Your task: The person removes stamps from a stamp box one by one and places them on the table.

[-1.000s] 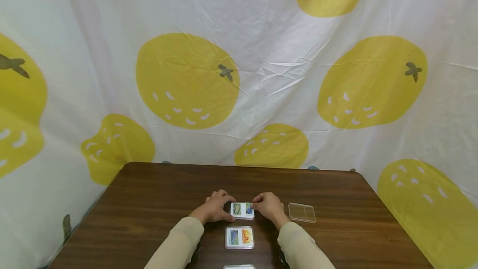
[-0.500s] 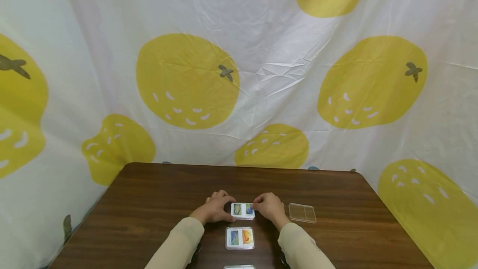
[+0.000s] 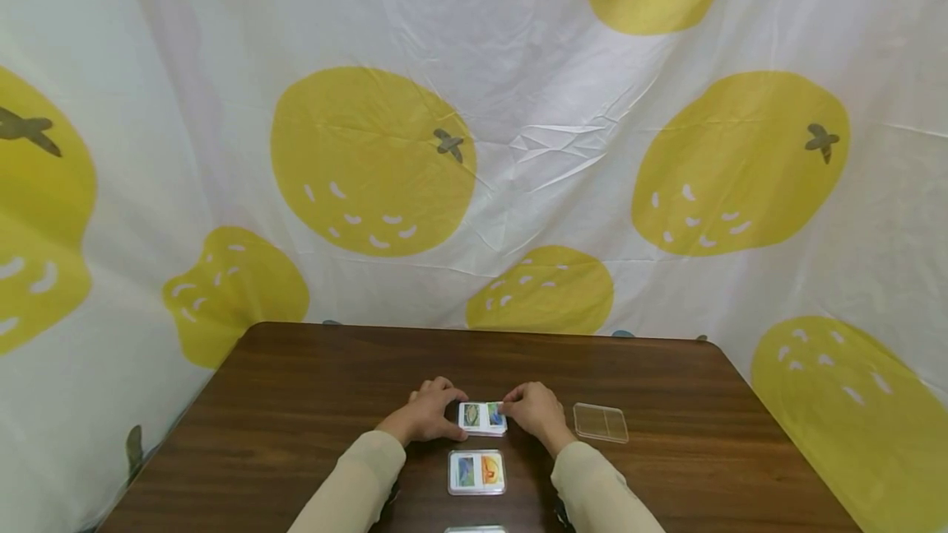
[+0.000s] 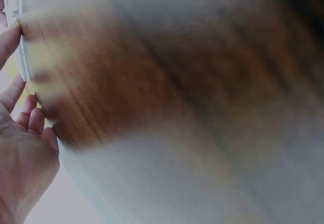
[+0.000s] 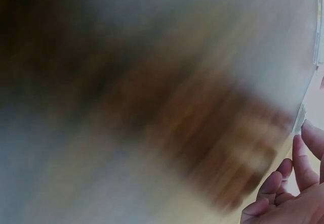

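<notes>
A flat clear case (image 3: 481,433) lies on the table, bearing two small picture cards side by side. My left hand (image 3: 428,414) holds its left edge, thumb at the near corner and index finger at the far one; the left wrist view shows these fingertips against the case edge (image 4: 25,62). The left card (image 3: 471,414) has a greenish oval picture. Over the right end, my right hand (image 3: 535,411) pinches the blue-and-green card (image 3: 494,413) by its right side between thumb and index finger. In the right wrist view those fingertips meet by the case edge; the exact contact is hard to see.
An open clear plastic lid (image 3: 601,423) with a middle divider lies right of my right hand. Nearer stands another case (image 3: 476,472) with a blue and an orange card. A further case (image 3: 476,530) is cut off by the bottom edge. A fruit-print cloth (image 3: 548,187) hangs behind the brown table (image 3: 333,352).
</notes>
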`<state>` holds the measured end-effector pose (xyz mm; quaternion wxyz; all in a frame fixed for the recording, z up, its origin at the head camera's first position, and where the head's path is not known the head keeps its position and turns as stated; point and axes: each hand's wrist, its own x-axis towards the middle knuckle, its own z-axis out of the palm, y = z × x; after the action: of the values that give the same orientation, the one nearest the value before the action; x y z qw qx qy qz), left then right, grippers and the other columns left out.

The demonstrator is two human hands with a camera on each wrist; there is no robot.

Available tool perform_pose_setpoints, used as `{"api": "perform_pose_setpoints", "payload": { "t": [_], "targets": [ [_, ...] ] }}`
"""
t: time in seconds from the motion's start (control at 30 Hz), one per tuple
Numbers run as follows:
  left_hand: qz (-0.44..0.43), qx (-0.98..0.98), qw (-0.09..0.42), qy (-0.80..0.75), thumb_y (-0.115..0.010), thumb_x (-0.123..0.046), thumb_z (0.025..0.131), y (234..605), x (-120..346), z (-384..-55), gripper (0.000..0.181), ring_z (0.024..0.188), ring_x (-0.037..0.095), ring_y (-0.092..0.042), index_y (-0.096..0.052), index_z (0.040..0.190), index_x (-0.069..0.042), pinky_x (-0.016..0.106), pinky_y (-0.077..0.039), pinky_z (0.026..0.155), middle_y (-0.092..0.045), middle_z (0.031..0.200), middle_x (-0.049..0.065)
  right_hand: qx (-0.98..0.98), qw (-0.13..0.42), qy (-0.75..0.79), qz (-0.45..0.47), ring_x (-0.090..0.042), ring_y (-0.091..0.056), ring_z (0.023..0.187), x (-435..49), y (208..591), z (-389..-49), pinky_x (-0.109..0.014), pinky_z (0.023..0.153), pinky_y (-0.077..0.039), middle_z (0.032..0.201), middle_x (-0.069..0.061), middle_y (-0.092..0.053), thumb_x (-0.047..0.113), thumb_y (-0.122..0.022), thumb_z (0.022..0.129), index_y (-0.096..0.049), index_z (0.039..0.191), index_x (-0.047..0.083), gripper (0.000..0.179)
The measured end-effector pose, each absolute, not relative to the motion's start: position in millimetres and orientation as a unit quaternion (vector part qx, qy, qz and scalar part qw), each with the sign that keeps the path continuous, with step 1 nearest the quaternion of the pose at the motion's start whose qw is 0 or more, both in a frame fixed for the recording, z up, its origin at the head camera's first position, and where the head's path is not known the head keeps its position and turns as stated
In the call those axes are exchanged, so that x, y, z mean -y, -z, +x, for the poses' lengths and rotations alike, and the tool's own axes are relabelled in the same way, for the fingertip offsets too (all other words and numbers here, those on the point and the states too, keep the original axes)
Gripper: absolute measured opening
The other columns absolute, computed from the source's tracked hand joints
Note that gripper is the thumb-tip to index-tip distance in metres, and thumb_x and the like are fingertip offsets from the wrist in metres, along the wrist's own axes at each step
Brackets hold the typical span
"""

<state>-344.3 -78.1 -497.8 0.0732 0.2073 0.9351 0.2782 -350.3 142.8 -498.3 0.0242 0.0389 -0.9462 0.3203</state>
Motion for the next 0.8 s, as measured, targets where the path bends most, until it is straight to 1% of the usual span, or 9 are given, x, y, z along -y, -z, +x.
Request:
{"api": "perform_pose_setpoints", "payload": {
  "t": [0.23,0.47,0.63,0.8],
  "targets": [
    [0.205,-0.936,0.075,-0.274,-0.084,-0.031,0.079,499.3,78.1,-345.8,0.053,0.117,0.032,-0.041,-0.064,0.125,-0.013,0.052,-0.033,0.097,-0.048,0.125,0.008,0.931,0.019,-0.363,0.039,-0.018,-0.057,0.076,-142.8,497.0,-349.1,-0.041,0.075,-0.047,0.082,0.001,-0.068,0.022,-0.08,0.081,-0.076,0.08,0.012,0.011],
    [0.205,-0.936,0.074,-0.276,-0.084,-0.03,0.079,500.0,78.2,-345.9,0.053,0.117,0.031,-0.041,-0.064,0.125,-0.013,0.051,-0.033,0.097,-0.048,0.125,0.008,0.909,0.003,-0.416,0.038,-0.018,-0.056,0.077,-145.7,493.6,-348.9,-0.036,0.073,-0.045,0.082,-0.001,-0.069,0.018,-0.079,0.081,-0.075,0.08,0.006,0.012],
    [0.205,-0.935,0.074,-0.279,-0.083,-0.029,0.08,503.2,78.2,-346.9,0.053,0.118,0.031,-0.04,-0.064,0.126,-0.012,0.051,-0.033,0.098,-0.048,0.126,0.008,0.889,-0.017,-0.457,0.042,-0.017,-0.057,0.081,-150.5,493.6,-351.2,-0.034,0.075,-0.046,0.086,-0.004,-0.07,0.014,-0.078,0.082,-0.076,0.084,0.002,0.012],
    [0.201,-0.938,0.069,-0.273,-0.083,-0.031,0.08,506.1,77.8,-348.4,0.053,0.118,0.029,-0.04,-0.064,0.127,-0.013,0.049,-0.033,0.098,-0.048,0.126,0.007,0.872,-0.042,-0.486,0.034,-0.017,-0.057,0.083,-158.4,492.3,-353.2,-0.035,0.079,-0.045,0.088,-0.003,-0.07,0.014,-0.078,0.082,-0.076,0.087,0.001,0.014]
  ]
}}
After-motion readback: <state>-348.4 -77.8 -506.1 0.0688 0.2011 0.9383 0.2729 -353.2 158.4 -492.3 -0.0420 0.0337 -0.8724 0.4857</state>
